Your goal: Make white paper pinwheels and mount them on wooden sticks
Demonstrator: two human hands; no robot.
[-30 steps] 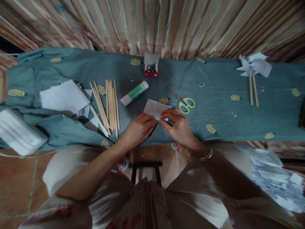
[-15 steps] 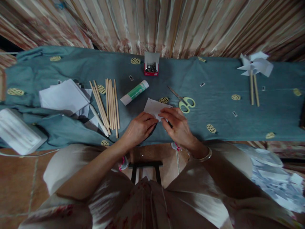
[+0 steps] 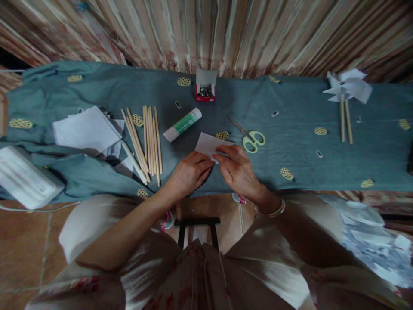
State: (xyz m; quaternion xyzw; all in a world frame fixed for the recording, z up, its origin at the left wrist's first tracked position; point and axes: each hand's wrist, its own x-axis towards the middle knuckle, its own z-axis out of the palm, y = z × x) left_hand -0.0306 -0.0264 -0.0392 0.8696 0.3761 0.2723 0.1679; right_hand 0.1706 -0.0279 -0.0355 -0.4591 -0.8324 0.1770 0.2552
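A white piece of paper (image 3: 208, 143) lies on the cloth in front of me, its near edge under my fingers. My left hand (image 3: 190, 173) has its fingers pressed together on the paper's lower left edge. On the lower right side, my right hand (image 3: 237, 168) bends over the paper, thumb and fingertips close to the left fingertips. Just right of the paper are scissors (image 3: 253, 141) with pale green handles. A green and white glue stick (image 3: 183, 125) rests up and to the left.
Wooden sticks (image 3: 151, 142) and stacked white paper (image 3: 85, 131) lie left. A small red box (image 3: 205, 92) of metal pieces stands at the back. White pinwheels (image 3: 350, 86) on sticks lie right. A white packet (image 3: 29, 178) sits far left.
My right hand has shifted slightly left, and its thumb and fingers have moved over the paper. My left hand stays nearly where it was.
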